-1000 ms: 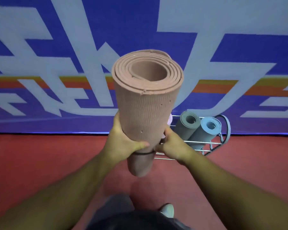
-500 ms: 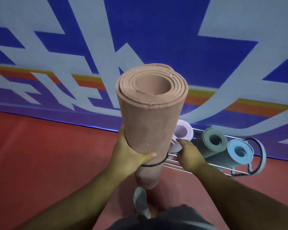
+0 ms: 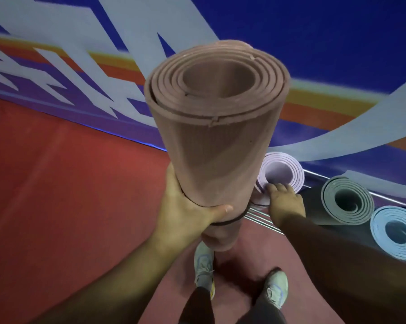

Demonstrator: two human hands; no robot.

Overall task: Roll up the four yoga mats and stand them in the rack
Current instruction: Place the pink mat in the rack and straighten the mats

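- Brown yoga mat [image 3: 211, 146] is rolled up and held upright, its open spiral end turned up toward the camera, above the red floor [image 3: 57, 195] and just left of the rack [image 3: 262, 217].
- A thin black band [image 3: 230, 221] goes around the lower part of this roll, a little under the gripping thumb.
- The left hand [image 3: 185, 209] grips the roll near its lower end; the palm lies against the left side and the thumb is curled across the front.
- The right hand [image 3: 285, 202] is apart from the brown roll. Its fingers rest on the rim of the lilac mat [image 3: 282, 174], slightly bent (whether they really pinch the rim I cannot tell).
- The lilac mat stands in the rack, at the end nearest to the brown roll, with its spiral end up.
- Further right in the same rack stands the grey-green mat [image 3: 347, 199], and after it the light blue mat [image 3: 398, 232], both rolled and both leaning a little.
- Of the rack only some thin metal bars are visible, in front of the lilac mat and behind the mats near the wall [image 3: 314, 43].
- The wall behind the rack is blue with pale shapes and a yellow and orange stripe.
- Two pale shoes [image 3: 204, 265] stand on the floor in front of the rack, under the brown roll.
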